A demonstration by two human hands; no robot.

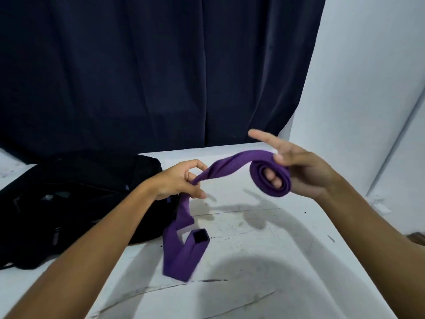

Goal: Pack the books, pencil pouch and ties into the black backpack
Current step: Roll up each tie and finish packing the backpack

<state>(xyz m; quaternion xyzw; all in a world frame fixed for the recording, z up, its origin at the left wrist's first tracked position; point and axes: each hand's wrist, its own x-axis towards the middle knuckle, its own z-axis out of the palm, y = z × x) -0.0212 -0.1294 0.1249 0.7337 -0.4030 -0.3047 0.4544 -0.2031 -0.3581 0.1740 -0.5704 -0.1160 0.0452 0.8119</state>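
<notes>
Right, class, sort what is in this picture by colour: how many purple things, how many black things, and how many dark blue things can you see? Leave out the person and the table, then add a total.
Purple: 1, the tie, held by the left hand and the right hand.
Black: 1, the backpack.
Dark blue: 1, the curtain.
Total: 3

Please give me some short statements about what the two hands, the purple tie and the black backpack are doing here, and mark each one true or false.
1. The right hand has the purple fabric tie rolled round its fingers. True.
2. The left hand is empty. False: it pinches the tie.
3. The tie's wide end lies on the white table. True.
4. The black fabric backpack hangs from the dark curtain. False: it lies on the table.
</notes>
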